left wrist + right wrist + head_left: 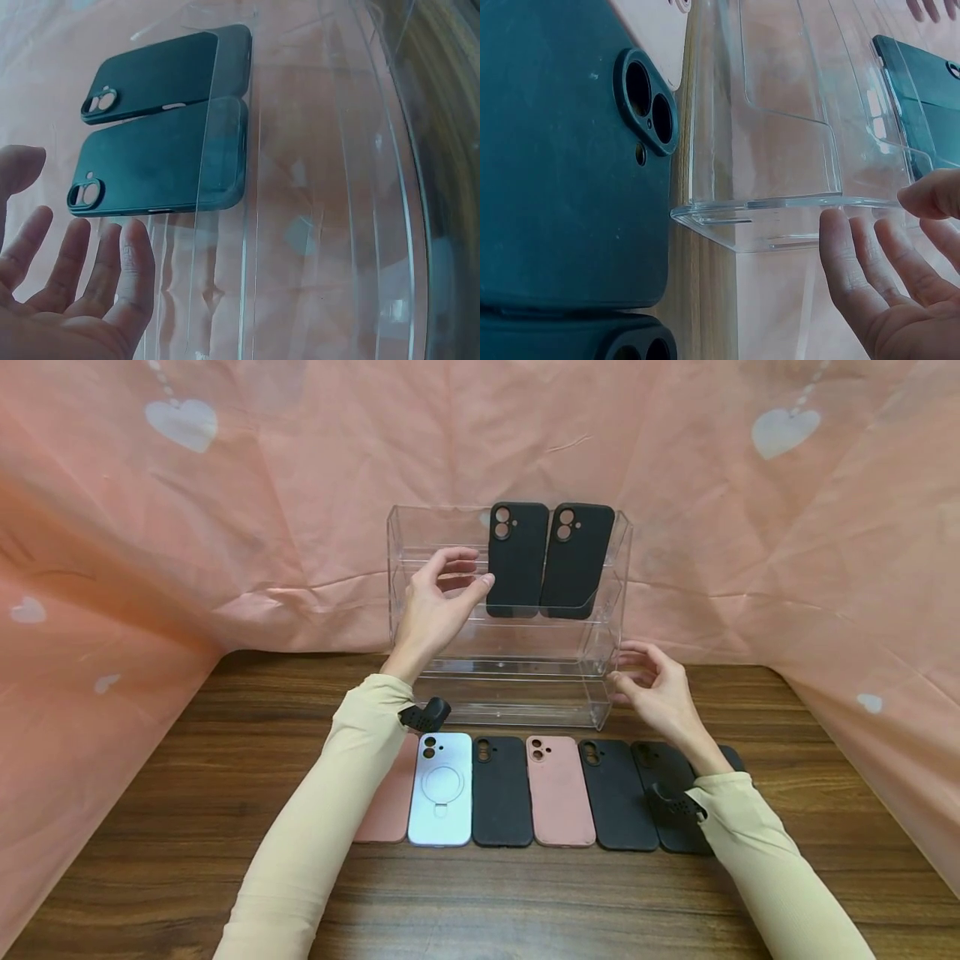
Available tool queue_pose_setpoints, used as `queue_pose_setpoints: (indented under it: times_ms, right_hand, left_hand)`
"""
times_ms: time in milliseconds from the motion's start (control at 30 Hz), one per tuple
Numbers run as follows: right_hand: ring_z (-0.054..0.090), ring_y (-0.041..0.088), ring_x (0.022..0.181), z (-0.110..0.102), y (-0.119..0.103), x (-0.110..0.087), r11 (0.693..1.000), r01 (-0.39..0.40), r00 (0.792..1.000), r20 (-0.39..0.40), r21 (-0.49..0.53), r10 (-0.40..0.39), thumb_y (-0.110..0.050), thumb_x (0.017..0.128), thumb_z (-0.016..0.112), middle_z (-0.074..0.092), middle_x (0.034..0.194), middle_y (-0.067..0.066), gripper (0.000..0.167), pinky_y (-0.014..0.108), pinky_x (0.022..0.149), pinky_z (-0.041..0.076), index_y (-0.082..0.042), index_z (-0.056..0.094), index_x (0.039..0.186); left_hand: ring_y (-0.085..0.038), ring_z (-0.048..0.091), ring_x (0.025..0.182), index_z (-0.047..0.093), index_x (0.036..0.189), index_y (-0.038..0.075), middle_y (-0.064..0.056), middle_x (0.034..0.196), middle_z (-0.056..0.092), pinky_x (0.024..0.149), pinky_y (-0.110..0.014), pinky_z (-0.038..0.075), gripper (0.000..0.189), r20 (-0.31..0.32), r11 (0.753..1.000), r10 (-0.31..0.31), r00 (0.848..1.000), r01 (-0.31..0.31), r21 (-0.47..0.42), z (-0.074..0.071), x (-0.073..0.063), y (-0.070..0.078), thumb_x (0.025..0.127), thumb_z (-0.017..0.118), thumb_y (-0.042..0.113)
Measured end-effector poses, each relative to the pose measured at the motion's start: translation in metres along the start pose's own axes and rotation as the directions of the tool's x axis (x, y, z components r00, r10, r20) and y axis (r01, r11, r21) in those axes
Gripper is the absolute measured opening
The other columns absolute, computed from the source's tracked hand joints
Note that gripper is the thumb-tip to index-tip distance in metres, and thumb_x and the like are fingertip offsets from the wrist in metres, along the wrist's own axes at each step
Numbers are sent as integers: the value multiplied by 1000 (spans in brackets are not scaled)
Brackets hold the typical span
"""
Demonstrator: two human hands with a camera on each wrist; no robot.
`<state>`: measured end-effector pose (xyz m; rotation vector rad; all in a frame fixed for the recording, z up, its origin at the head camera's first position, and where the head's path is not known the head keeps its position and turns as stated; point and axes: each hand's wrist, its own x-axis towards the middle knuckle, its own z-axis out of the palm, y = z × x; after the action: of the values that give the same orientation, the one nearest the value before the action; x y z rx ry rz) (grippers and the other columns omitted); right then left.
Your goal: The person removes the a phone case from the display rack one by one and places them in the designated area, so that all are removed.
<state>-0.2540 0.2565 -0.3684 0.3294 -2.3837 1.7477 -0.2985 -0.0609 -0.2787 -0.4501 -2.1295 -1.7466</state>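
Observation:
Two black phone cases, a left one (516, 564) and a right one (576, 560), stand side by side in the top tier of a clear acrylic display stand (517, 670). My left hand (437, 614) is beside the left case, fingers parted and relaxed. In the left wrist view its fingertips (136, 236) are right at that case's long edge, with nothing in the grasp. My right hand (663, 693) is at the stand's right side, loosely bent. The right wrist view has its fingertips (835, 225) close by the clear side panel, holding nothing.
In front of the stand lies a row of phone cases: a pink one (390, 797), a light blue one (441, 810) with a ring, a black one (501, 793), another pink one (561, 793) and several black ones (618, 797). Pink heart-printed cloth (315, 527) surrounds the wooden table (450, 910).

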Motion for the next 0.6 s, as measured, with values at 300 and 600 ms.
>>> queue_pose_setpoints:
  times_ms: [300,600]
  right_hand:
    - [69,1,90,-1,0,-2,1000,-6,1000,-1,-6,6,2,97,61,59,118,6,48,26,71,62,2,47,144]
    - [69,2,91,-2,0,-2,1000,-21,1000,-2,-10,21,2,97,62,59,119,6,49,27,72,62,1,47,144]
  left_hand:
    - [-23,68,115,64,129,8,-14,125,68,100,-28,54,40,-30,1000,-11,1000,11,-4,11,17,-5,92,75,21]
    - [-22,62,119,63,131,9,-13,126,65,102,-30,53,40,-26,1000,-25,999,25,-14,18,24,-13,93,73,19]
